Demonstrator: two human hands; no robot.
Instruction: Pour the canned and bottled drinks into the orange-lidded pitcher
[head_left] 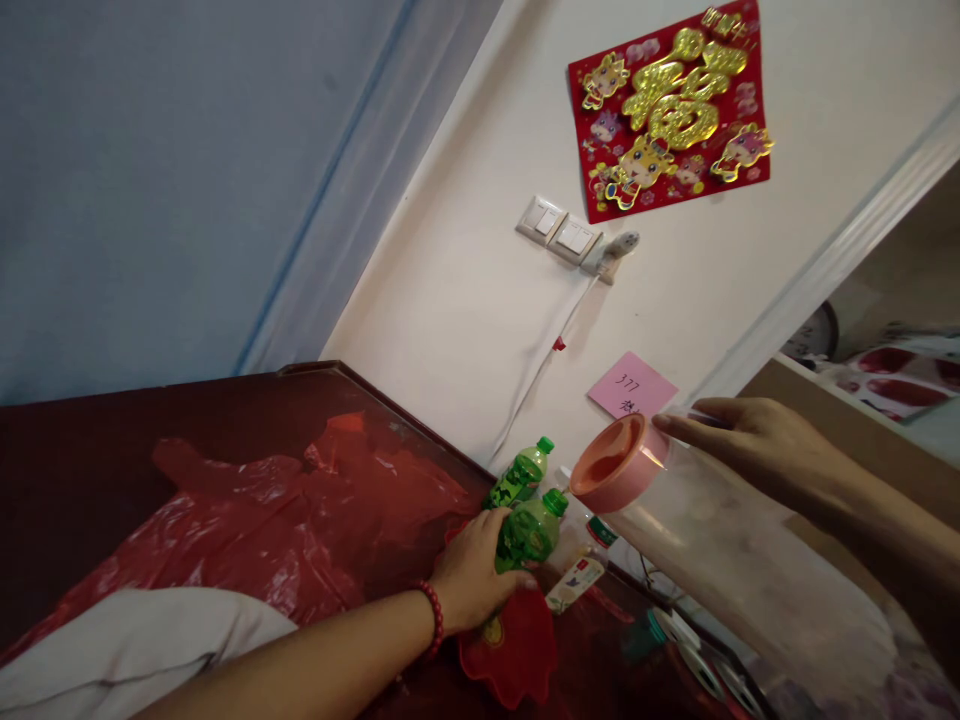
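**One green bottle gripped on the table, a clear container held beside it**

The left hand [476, 570] is closed around a green bottle [529, 530], which is lying tilted on the dark red table [90, 460] near the wall. The fingers are wrapped over the lower part of the bottle, and its green cap is pointed up and to the right. A red bead bracelet [433, 620] is worn on this wrist. Just behind the gripped bottle a second green bottle [517, 475] is seen, close to the first one. A flat red ornament [514, 650] is placed under the left hand, partly covered by it.

The right hand [750, 445] is laid on the upper side of a big clear container [720, 560], with the fingers stretched toward its pink lid [622, 460]. The container is held tilted above the right end of the table, with the lid just beside the cap of the gripped bottle. The thumb is hidden, so the full grip cannot be judged.

A small pale bottle [574, 580] is lying on the table below the lid. A crumpled red plastic bag [300, 520] is spread over the middle of the table, and a white cloth [127, 640] is seen at its near left edge. On the wall a pink note [631, 385], two light switches [559, 228] and a red and gold decoration [671, 110] are fixed.
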